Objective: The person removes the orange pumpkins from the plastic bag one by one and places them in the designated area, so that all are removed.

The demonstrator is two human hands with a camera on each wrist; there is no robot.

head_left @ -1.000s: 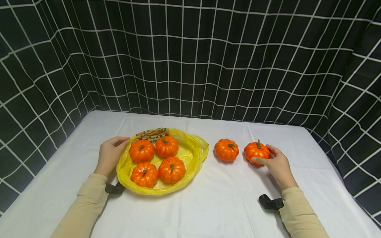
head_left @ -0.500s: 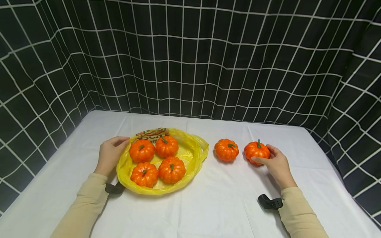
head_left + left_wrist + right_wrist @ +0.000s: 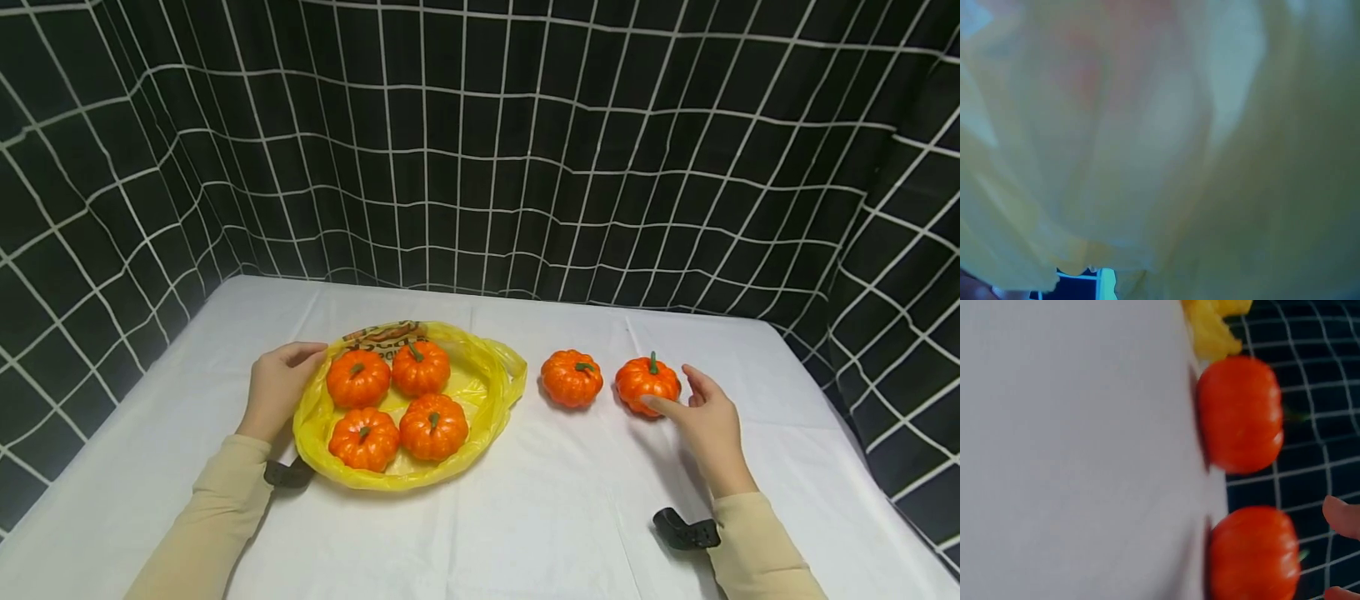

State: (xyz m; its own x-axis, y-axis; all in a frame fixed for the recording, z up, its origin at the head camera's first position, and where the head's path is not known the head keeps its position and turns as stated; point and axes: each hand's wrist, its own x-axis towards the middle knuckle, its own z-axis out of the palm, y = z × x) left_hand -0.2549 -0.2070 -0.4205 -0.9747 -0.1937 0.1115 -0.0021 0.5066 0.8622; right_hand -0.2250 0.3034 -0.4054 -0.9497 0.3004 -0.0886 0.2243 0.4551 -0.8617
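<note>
My left hand [image 3: 281,387] grips the left rim of a yellow plastic bag [image 3: 491,417], its fingertips partly hidden at the rim. Several orange pumpkins with green stems, among them a front one [image 3: 433,427], sit inside the open bag. Blurred yellow film [image 3: 1166,156] fills the left wrist view. My right hand [image 3: 708,425] is beside the rightmost pumpkin [image 3: 647,383], fingers spread and apart from it. In the right wrist view the thumb [image 3: 1342,517] is clear of that pumpkin [image 3: 1254,556]. Another pumpkin [image 3: 572,379] stands between it and the bag.
A white cloth [image 3: 540,517] covers the table. Black curtains [image 3: 480,150] with a white grid hang behind it and at both sides. A black camera mount [image 3: 684,531] sticks out from the right wrist, and another [image 3: 288,475] from the left.
The right hand has let go of the rightmost pumpkin and drawn slightly back to the right, its fingers opening. The pumpkin stays on the cloth; the left hand keeps its place.
</note>
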